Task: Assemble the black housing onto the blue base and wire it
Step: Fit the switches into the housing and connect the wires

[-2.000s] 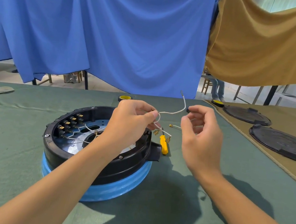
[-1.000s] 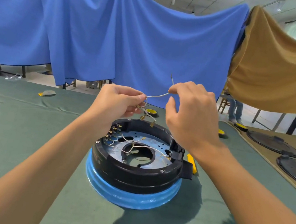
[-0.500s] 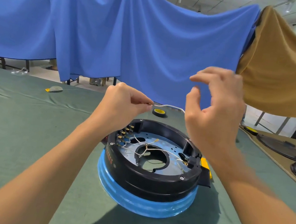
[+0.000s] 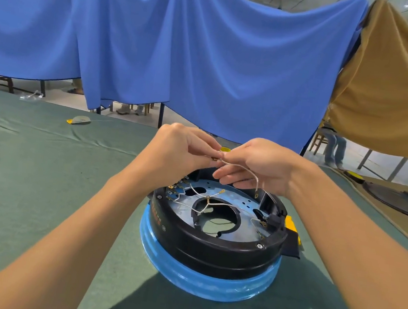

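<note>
The round black housing [image 4: 213,249] sits on top of the blue base [image 4: 204,282] at the table's middle. Thin white wires with brass terminals cross its open inside. Above its far rim, my left hand [image 4: 180,151] pinches the brass end of a loose white wire [image 4: 243,169]. My right hand [image 4: 256,165] pinches the same wire right beside it, fingertips almost touching the left. The wire arcs down to a ring terminal [image 4: 256,195] hanging over the housing.
A green cloth [image 4: 25,182] covers the table. A yellow tape roll [image 4: 225,149] lies behind my hands, a small pale scrap [image 4: 79,119] far left. Black round lids [image 4: 396,199] lie on the brown cloth at right. Blue and brown drapes hang behind.
My right hand came down from above and took hold of the wire next to my left hand. Both hands now sit lower, over the housing's far rim.
</note>
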Motion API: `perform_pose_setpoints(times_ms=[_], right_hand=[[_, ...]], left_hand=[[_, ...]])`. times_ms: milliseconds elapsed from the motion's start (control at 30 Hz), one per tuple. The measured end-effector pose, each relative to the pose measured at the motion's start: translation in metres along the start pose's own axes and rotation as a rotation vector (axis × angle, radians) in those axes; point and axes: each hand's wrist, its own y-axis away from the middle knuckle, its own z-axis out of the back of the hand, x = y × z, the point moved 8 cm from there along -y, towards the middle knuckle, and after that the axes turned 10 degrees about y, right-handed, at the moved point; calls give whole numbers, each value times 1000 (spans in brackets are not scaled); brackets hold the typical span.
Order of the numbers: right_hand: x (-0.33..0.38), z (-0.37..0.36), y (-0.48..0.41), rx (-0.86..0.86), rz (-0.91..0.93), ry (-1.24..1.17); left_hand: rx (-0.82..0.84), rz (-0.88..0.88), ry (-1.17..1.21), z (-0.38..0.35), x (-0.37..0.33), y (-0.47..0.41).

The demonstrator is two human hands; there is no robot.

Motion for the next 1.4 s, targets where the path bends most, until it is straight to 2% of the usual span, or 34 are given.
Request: perform_pose_setpoints(times_ms=[200, 300, 400, 533, 700, 767, 833, 900, 967, 1100, 1233, 1300, 1400], right_hand=[[-3, -10, 1, -10, -100, -309], [-9, -9, 3, -59, -180, -341], [-12, -6, 3, -161, -146, -349], [-16, -9, 4, -135, -99, -442], [-19, 8, 13, -153, -25, -530], [-23, 9, 16, -106, -23, -601], [-25, 6, 16, -44, -31, -623], [-25, -1, 14, 9, -43, -598], [-21, -8, 14, 54, -47, -584], [-4, -19, 10, 107, -24, -676], [8, -14, 4, 50, -34, -794], [13, -19, 3, 61, -43, -690], [10, -40, 0, 78, -106, -370]], left_hand=[[29, 7, 10, -3, 5, 0], [32, -3, 2, -4, 4, 1], [22, -18, -17, -7, 1, 1], [70, -19, -40, -11, 0, 2], [200, 134, 74, -13, 17, 1], [129, 185, 51, -5, 27, 0], [-20, 239, -48, 6, 39, 2], [-104, 358, -97, 8, 56, 7], [-116, 466, -76, 4, 72, 13], [-204, 533, -42, 6, 84, 21], [-248, 618, 19, 7, 95, 29], [-252, 623, 17, 6, 97, 28], [-274, 617, 34, 6, 96, 28]])
